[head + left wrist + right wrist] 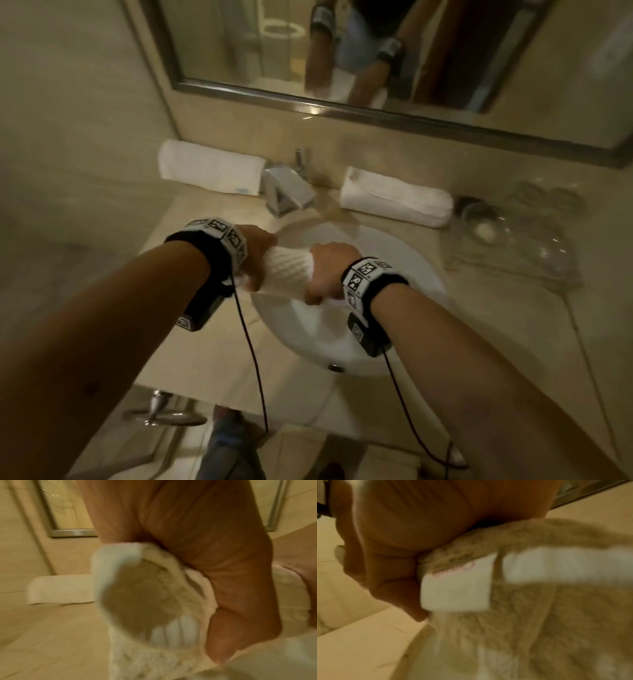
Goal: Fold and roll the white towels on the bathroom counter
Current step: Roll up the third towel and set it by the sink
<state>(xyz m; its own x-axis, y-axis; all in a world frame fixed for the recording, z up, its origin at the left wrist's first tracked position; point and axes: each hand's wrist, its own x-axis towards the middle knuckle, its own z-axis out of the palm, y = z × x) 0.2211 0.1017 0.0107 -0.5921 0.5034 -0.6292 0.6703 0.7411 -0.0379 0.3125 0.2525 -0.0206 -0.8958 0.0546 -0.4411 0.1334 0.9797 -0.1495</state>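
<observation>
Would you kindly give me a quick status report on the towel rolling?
Left hand and right hand both grip rolled towel over sink. Two finished rolls flank faucet. Nothing in the way.

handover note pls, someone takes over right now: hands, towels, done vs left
Left hand grips one end of the rolled towel, right hand the other; the roll is held over the sink.
Done: two rolled towels on the counter, left one and right one flanking the faucet.
Left: set this third roll down. No unfolded towels in view.
</observation>
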